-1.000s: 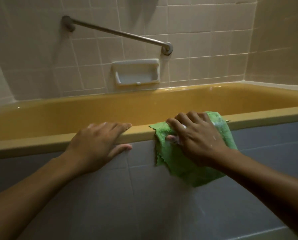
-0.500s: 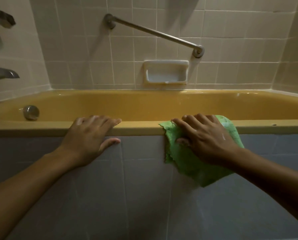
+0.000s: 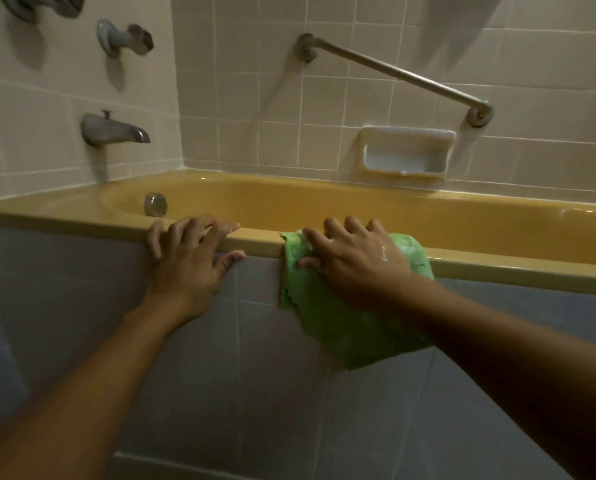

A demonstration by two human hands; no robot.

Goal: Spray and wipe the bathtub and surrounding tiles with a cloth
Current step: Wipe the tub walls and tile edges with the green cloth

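Ragged green cloth [image 3: 327, 317] over the rim of a mustard-yellow bathtub [image 3: 497, 265]

Draped across the tub's front edge, lower part hanging against the grey tiled front panel [image 3: 220, 375]. Clutched by the right hand [image 3: 355, 261], fingers curled over the rim, thumb pinching from below. Left hand [image 3: 189, 261] just beside, fingers spread on the rim, holding nothing. Behind: beige wall tiles [image 3: 241, 98], slanted metal grab bar [image 3: 393, 72], white soap dish [image 3: 405, 152], grey spout [image 3: 113, 129].

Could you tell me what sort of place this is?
A home bathroom, most likely: a yellow bathtub set against tiled walls, a spout at one end, and a grab bar above a soap dish.
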